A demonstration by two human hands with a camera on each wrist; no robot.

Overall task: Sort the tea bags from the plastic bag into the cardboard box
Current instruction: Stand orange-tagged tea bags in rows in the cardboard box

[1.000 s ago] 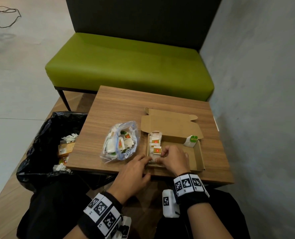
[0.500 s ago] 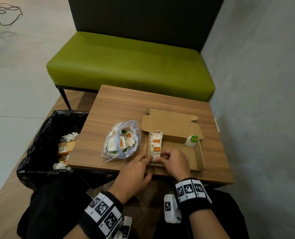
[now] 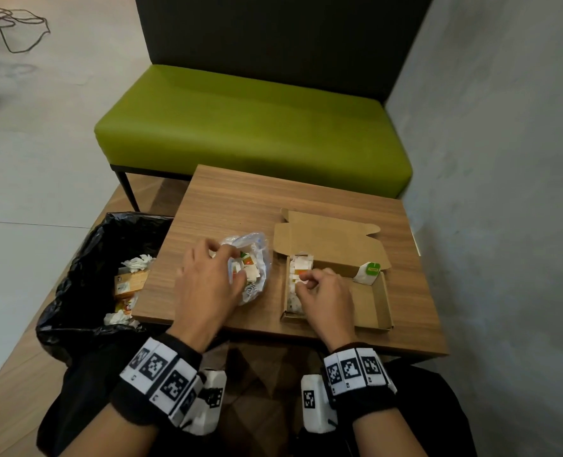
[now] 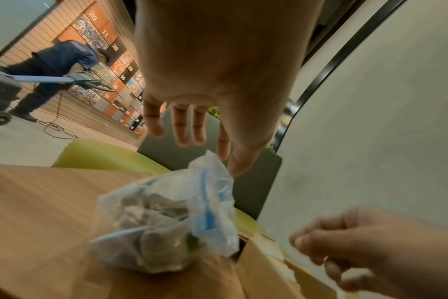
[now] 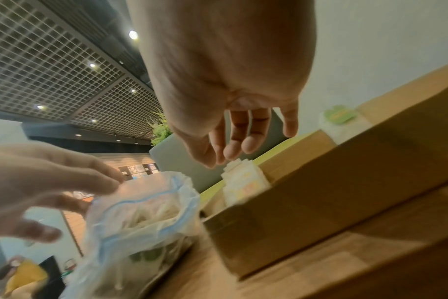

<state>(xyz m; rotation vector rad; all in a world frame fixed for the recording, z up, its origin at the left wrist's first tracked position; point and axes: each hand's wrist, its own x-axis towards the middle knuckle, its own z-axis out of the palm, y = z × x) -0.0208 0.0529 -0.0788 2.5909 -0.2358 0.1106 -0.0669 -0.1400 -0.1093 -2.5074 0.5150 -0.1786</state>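
A clear plastic bag (image 3: 257,258) of tea bags lies on the wooden table (image 3: 240,199), left of the open cardboard box (image 3: 369,305). My left hand (image 3: 230,262) hovers over the bag's mouth with fingers spread and holds nothing. In the left wrist view its fingers (image 4: 187,133) are straight above the bag (image 4: 166,222). My right hand (image 3: 306,282) is over the row of tea bags (image 3: 301,263) along the box's left side, fingers loosely curled. The right wrist view shows nothing between the fingers of the right hand (image 5: 221,159), just above the packed tea bags (image 5: 243,182).
One green-tagged tea bag (image 3: 369,272) leans in the box's far right corner. A black-lined bin (image 3: 85,258) with rubbish stands against the table's left edge. A green bench (image 3: 240,127) is behind the table, and a grey wall (image 3: 504,192) runs along the right.
My left hand has left the box's near left corner and moved up and left over the plastic bag. My right hand has shifted a little farther along the row of tea bags.
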